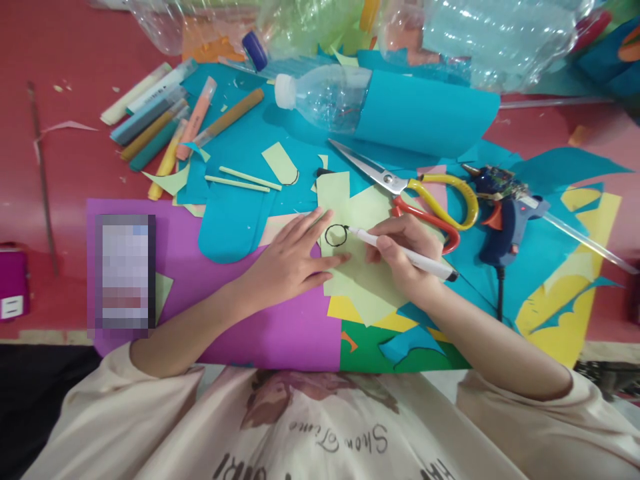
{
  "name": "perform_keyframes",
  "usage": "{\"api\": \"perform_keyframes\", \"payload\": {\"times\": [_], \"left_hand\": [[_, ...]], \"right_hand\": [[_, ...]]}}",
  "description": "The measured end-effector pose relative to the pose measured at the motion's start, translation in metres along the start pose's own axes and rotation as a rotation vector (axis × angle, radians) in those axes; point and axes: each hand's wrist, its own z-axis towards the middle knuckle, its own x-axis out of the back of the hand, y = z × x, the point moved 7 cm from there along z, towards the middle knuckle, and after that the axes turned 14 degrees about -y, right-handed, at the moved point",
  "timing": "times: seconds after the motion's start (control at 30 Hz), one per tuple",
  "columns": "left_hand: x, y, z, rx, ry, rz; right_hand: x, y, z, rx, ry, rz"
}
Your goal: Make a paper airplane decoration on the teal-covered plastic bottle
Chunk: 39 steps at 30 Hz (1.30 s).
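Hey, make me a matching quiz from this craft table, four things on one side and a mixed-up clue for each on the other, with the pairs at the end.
Things
1. White marker
2. Scissors
3. Glue gun
4. White-capped bottle

Clues
A. Dark blue with an orange trigger
B. Lying on its side, partly covered by a blue wrap
C. Held in the right hand
D. One yellow handle, one red-orange handle

Pairs: 1-C, 2-D, 3-A, 4-B
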Motion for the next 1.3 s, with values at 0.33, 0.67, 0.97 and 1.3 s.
{"api": "perform_keyframes", "payload": {"times": [0.33, 0.67, 0.97, 1.3], "left_hand": [[0.004, 0.004, -0.002, 0.036, 0.160, 0.169], [0.011, 0.048, -0.011, -0.140, 0.261, 0.296], [0.011, 0.028, -0.012, -0.154, 0.176, 0.145], [0.003, 0.024, -0.010, -0.151, 0.050, 0.184]], "right_hand": [[-0.004, 0.004, -0.003, -0.021, -0.039, 0.137], [-0.003, 0.005, 0.001, -0.059, -0.048, 0.085], [-0.013, 0.007, 0.003, -0.161, -0.174, 0.092], [-0.004, 0.011, 0.005, -0.138, -0.039, 0.126]]}}
